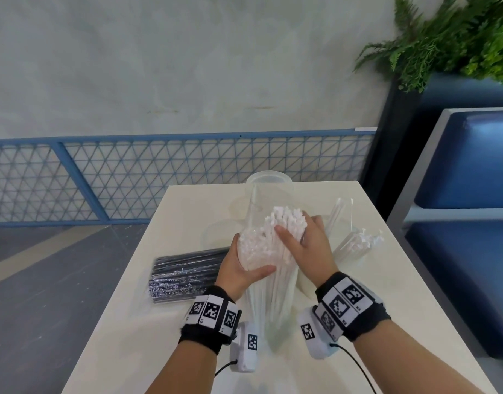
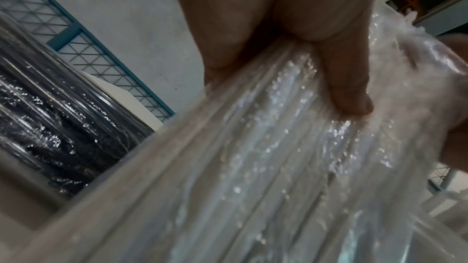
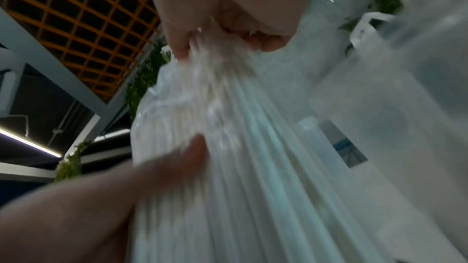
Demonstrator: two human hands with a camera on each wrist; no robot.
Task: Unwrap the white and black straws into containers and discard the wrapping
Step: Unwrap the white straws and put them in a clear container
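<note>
Both hands hold the bundle of white straws [image 1: 268, 251] upright between them over the table [image 1: 386, 280], its lower end on the tabletop between the wrists. The left hand [image 1: 239, 268] is curled round the bundle's left side, thumb across the front, gripping it through the clear wrapping [image 2: 291, 147]. The right hand [image 1: 307, 245] wraps over the upper right of the bundle, its fingers bent onto the bare straw tops; the right wrist view shows fingertips [image 3: 268, 43] pinching crinkled film at the top. Just left of the left hand, the pack of black straws [image 1: 185, 274] lies flat, still in its film. Beyond the hands stands a clear container [image 1: 268, 180]. To the right of the right hand lies a smaller pack of white straws [image 1: 355, 245], and beside it another clear packet, too faint to tell apart
</note>
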